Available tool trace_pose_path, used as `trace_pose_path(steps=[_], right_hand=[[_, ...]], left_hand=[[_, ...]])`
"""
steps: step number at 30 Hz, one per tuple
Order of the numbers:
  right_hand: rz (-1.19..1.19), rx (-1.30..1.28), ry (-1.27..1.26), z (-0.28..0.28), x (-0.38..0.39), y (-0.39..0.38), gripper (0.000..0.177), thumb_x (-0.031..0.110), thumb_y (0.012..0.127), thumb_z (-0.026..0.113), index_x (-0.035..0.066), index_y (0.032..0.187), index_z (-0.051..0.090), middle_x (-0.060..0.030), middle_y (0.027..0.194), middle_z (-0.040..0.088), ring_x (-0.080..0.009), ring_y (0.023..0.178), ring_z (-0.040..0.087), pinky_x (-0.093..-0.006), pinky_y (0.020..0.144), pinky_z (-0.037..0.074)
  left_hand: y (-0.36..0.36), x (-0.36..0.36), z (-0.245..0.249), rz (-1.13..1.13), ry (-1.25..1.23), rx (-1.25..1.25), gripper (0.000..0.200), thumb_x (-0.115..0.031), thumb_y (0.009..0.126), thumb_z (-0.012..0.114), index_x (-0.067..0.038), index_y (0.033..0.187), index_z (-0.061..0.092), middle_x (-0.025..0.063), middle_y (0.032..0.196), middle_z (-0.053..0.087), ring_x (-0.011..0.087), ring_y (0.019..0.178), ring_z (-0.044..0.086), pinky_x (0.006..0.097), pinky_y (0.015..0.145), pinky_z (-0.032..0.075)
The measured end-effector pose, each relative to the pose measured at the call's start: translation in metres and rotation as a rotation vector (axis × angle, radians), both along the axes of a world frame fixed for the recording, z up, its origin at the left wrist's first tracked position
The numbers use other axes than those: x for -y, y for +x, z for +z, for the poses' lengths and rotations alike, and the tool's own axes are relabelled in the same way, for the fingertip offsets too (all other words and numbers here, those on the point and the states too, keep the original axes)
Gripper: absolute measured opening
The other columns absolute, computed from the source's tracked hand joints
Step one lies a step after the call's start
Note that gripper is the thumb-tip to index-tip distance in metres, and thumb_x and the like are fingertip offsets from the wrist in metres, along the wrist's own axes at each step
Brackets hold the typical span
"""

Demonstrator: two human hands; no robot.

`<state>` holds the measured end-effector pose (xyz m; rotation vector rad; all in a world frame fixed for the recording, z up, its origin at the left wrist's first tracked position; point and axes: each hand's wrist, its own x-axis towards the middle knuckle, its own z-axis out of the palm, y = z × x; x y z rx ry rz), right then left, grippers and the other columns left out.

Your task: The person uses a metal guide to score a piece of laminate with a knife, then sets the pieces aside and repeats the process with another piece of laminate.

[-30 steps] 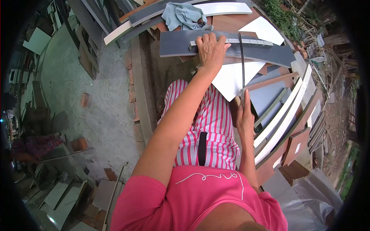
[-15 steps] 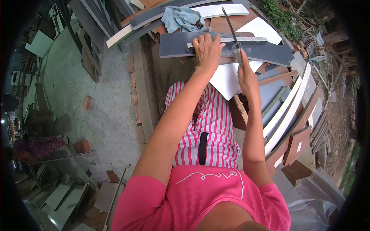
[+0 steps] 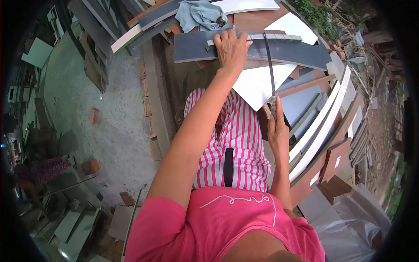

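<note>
My left hand (image 3: 232,51) is closed over a thin pale strip (image 3: 284,38), its thumb pointing right along it. Cross marks run at intervals along the strip, which lies on a dark grey board (image 3: 192,46). My right hand (image 3: 278,131) is wrapped round the handle of a narrow saw (image 3: 270,63). The long dark blade reaches away from me, with its far end across the strip, right of my left hand. Teeth are too small to make out. A white triangular sheet (image 3: 257,89) lies beneath the blade, on the near side of the board.
A light blue cloth (image 3: 196,16) is heaped behind the board. Curved white strips (image 3: 325,122) and brown boards lie to the right. Clear plastic sheeting (image 3: 353,218) hangs at lower right. Loose bricks (image 3: 91,167) sit on the concrete floor (image 3: 118,126) at left.
My right hand has drawn the saw back toward me, so its far end now lies at the strip instead of well beyond it. My left hand stays on the strip.
</note>
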<state>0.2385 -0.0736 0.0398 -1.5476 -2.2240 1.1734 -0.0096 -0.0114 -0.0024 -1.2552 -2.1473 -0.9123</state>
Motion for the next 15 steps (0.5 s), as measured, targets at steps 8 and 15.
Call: trace_pose_path(steps=[8, 15], right_hand=[[0.123, -0.013, 0.165, 0.009, -0.049, -0.039, 0.057, 0.013, 0.095, 0.042, 0.027, 0.148, 0.028, -0.0301, 0.092, 0.065, -0.0459, 0.089, 0.064, -0.0504, 0.069, 0.042], [0.134, -0.084, 0.194, -0.009, -0.085, -0.082, 0.056, 0.013, 0.099, 0.041, 0.031, 0.150, 0.026, -0.0139, 0.082, 0.060, -0.0218, 0.063, 0.053, -0.0376, 0.066, 0.049]], left_hand=[[-0.010, 0.003, 0.006, 0.033, -0.036, 0.017, 0.024, -0.028, 0.079, 0.072, -0.012, 0.095, 0.065, 0.0087, 0.090, 0.058, 0.0265, 0.089, 0.052, 0.0423, 0.081, 0.032], [-0.002, 0.006, 0.006, 0.044, -0.016, 0.011, 0.025, -0.031, 0.079, 0.071, -0.012, 0.093, 0.065, 0.0085, 0.089, 0.057, 0.0264, 0.089, 0.051, 0.0422, 0.081, 0.032]])
